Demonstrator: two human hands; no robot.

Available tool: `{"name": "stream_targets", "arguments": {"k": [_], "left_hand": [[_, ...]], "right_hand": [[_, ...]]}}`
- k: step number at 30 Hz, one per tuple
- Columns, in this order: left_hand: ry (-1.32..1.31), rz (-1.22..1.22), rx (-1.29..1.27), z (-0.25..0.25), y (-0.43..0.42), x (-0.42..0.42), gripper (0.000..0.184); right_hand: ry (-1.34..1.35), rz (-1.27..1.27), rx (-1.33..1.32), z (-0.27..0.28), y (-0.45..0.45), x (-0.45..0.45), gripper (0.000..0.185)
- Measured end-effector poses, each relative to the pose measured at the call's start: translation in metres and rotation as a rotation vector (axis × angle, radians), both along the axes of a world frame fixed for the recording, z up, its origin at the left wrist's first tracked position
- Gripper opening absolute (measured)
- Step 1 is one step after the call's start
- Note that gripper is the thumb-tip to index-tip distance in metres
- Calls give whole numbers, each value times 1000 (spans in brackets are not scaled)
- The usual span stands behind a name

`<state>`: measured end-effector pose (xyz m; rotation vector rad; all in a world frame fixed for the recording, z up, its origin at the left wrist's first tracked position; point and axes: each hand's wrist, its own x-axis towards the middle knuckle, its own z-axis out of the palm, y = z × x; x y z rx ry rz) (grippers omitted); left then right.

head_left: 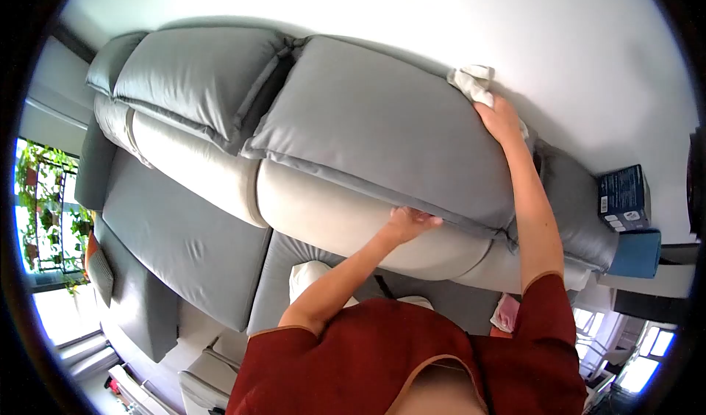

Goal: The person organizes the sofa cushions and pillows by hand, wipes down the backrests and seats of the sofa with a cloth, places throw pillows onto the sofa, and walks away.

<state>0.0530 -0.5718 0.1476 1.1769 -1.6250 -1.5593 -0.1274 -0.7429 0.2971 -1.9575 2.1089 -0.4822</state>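
A large grey back cushion (pixel 382 121) leans along the top of the sofa, against the white wall. My right hand (pixel 503 121) is closed on a white cloth (pixel 472 83) at the cushion's upper right edge, beside the wall. At the cushion's lower front edge is my left hand (pixel 413 225), its fingers curled against the hem and partly hidden by it. Beneath this edge runs the beige lower backrest (pixel 331 209).
Another grey cushion (pixel 198 77) stands to the left. The grey sofa seat (pixel 184 231) spreads out below. Right of the sofa are a dark blue box (pixel 624 198) and a blue block-shaped item (pixel 637 253). A pink cloth (pixel 505 313) lies near my right elbow.
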Motion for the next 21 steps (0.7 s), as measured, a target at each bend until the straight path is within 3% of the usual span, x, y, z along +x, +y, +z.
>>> {"name": "stream_targets", "arguments": {"k": [1, 3, 5, 9, 11, 13, 14, 16, 19, 21], "left_hand": [[136, 61, 153, 13, 0, 7, 37], [183, 91, 109, 33, 1, 48, 44], [429, 501, 312, 38, -1, 94, 50], [386, 668, 247, 47, -29, 154, 53], [71, 670, 291, 43, -47, 156, 66], [-32, 679, 244, 46, -54, 156, 71], [-28, 722, 177, 33, -55, 155, 71], [-116, 760, 155, 30, -53, 153, 69], [-155, 843, 117, 2, -56, 147, 67], [-42, 885, 109, -7, -55, 145, 64]], "right_hand": [[-10, 68, 56, 0, -13, 17, 39], [-13, 185, 128, 0, -38, 60, 43], [-23, 254, 162, 2, -57, 116, 45], [-124, 513, 179, -17, -122, 211, 44], [-149, 713, 200, 6, -117, 258, 41], [97, 643, 161, -34, -167, 285, 42], [97, 643, 154, -30, -168, 285, 42], [-217, 469, 213, -26, -150, 270, 42], [-249, 441, 166, -6, -121, 222, 41], [-201, 335, 268, 6, -99, 170, 40]]}}
